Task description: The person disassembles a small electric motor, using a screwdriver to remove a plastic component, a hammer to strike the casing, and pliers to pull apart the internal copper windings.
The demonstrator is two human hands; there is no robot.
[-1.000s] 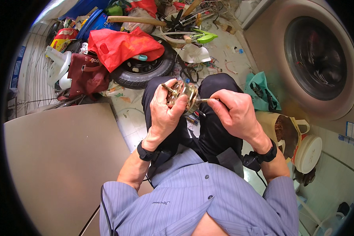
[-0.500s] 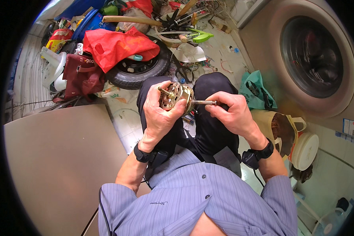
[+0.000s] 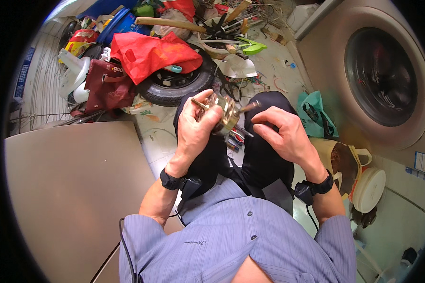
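Observation:
A small metal electric motor [image 3: 225, 113] is gripped in my left hand [image 3: 197, 125], with fingers and thumb wrapped round its housing above my knees. Its body and long shaft [image 3: 250, 107] are smeared by motion. The shaft points to the right and slightly upward, and a shorter shaft end pokes out by my left fingers. Just right of the motor, my right hand [image 3: 283, 134] hovers over my right knee, apart from the shaft. Its fingers are loosely bent, with a gap between index finger and thumb, and nothing shows between them.
Beyond my knees lies a black tyre [image 3: 174, 89] with a red bag [image 3: 151, 54] on top, amid tools and clutter. A front-loading washing machine [image 3: 326, 61] stands at right, near a teal bag [image 3: 311, 113] and white bucket [image 3: 369, 191]. A flat beige panel [image 3: 75, 188] is at left.
My right hand has let go of the motor's shaft and drawn slightly away. The motor has tilted in my left hand, its long shaft swinging upward. The whole view has shifted a little.

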